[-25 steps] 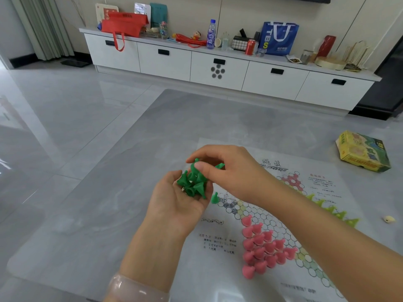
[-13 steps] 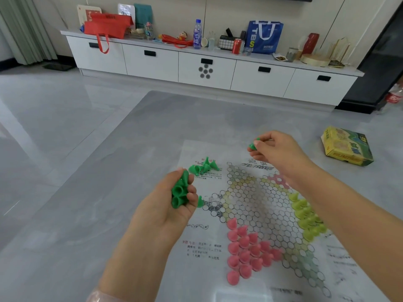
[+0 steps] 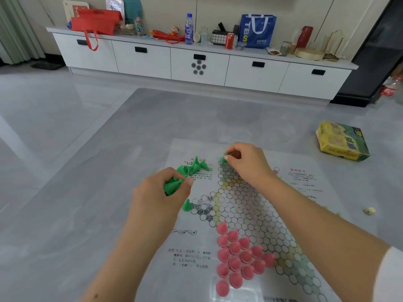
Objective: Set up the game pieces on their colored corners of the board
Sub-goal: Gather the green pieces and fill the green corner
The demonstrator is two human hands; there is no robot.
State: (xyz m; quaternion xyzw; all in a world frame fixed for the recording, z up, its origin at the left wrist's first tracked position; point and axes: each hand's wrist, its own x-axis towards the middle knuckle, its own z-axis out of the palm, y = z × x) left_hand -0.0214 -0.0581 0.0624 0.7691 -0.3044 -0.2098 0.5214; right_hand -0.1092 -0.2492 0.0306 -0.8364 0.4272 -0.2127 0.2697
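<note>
A blue bag (image 3: 256,31) on the far cabinet (image 3: 196,62) reads "TBS". On the smooth grey worktop (image 3: 109,192), the paper board (image 3: 244,205) shows a honeycomb of printed circles. The right hand (image 3: 246,162) pinches one green cone piece (image 3: 223,159) at the board's far corner. The left hand (image 3: 161,192) grips several green cones (image 3: 172,186); more lie loose (image 3: 195,166) just beyond. Pink pieces (image 3: 237,256) fill the near corner. A yellow box (image 3: 342,141) lies well apart.

Board (image 3: 250,205) on table (image 3: 109,192), box (image 3: 342,141) right of it, sideboard (image 3: 196,62) behind the table
</note>
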